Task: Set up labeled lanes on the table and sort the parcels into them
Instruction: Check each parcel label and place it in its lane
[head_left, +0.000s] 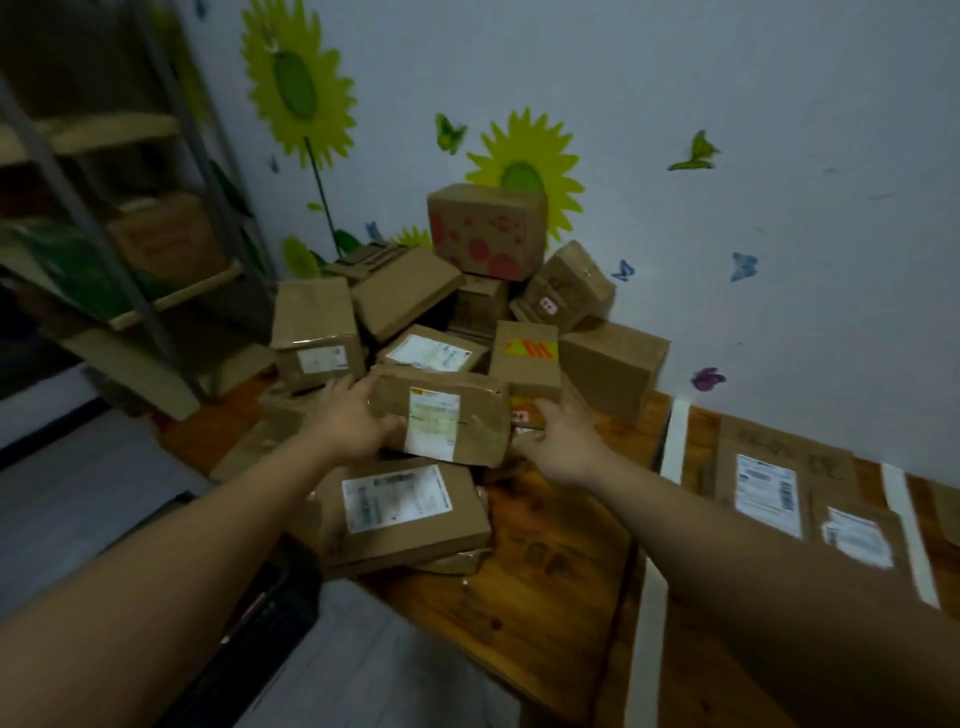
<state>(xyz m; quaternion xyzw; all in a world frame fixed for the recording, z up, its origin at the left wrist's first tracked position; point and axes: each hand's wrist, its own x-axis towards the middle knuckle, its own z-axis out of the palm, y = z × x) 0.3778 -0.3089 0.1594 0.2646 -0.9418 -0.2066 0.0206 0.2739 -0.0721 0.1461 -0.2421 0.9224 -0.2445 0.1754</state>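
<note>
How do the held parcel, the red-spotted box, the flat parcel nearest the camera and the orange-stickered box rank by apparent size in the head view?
1. flat parcel, largest.
2. held parcel and red-spotted box: look about alike; the spotted one sits farther back, so unranked.
3. orange-stickered box, smallest.

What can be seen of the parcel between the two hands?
The parcel is a creased brown cardboard box with clear tape and a white label, yellow at one corner, facing the camera. It sits tilted at the pile's front, above a flat labelled parcel. The left hand grips its left end; the right hand, fingers straight, is at its right end.
</note>
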